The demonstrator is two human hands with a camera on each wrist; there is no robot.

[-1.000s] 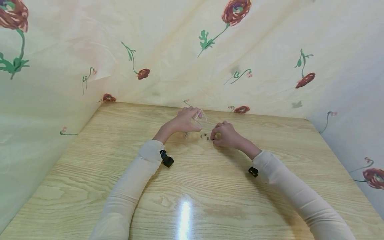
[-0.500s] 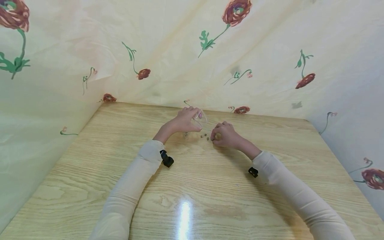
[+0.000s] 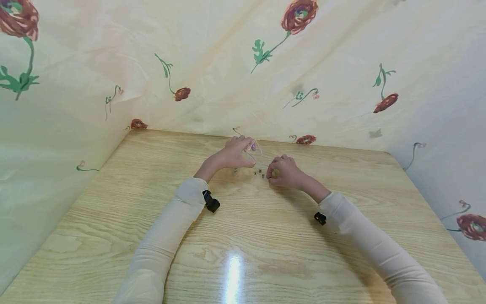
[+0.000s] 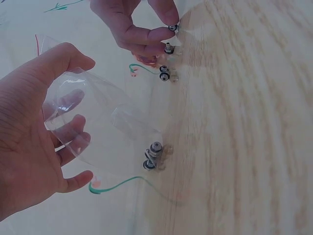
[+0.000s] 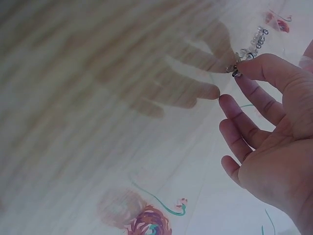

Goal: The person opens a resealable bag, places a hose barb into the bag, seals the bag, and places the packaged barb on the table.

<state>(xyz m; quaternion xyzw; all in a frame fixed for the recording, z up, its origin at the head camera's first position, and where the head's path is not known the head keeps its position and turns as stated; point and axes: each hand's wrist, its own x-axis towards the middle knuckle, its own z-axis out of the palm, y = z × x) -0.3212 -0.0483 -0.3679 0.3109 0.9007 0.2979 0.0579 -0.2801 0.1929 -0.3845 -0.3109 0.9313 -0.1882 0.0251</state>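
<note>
My left hand (image 3: 232,153) holds a clear plastic bag (image 4: 115,115) by its mouth, thumb and fingers spread apart around the film. A red strip runs along the bag's edge in the left wrist view. To the right, my right hand (image 3: 286,171) pinches a small metal fitting with a black ring (image 4: 173,28) between thumb and index finger, close to the tabletop. Several like fittings (image 4: 164,73) stand on the wood between the hands. A further cluster of fittings (image 4: 152,155) shows at the bag's lower end; whether it is inside or behind the film, I cannot tell.
A light wood-grain table (image 3: 243,236) lies under both arms. Flower-printed cloth (image 3: 212,67) hangs close behind its far edge and along the sides. A black wrist camera (image 3: 211,202) sits on the left sleeve, another black camera (image 3: 320,218) on the right.
</note>
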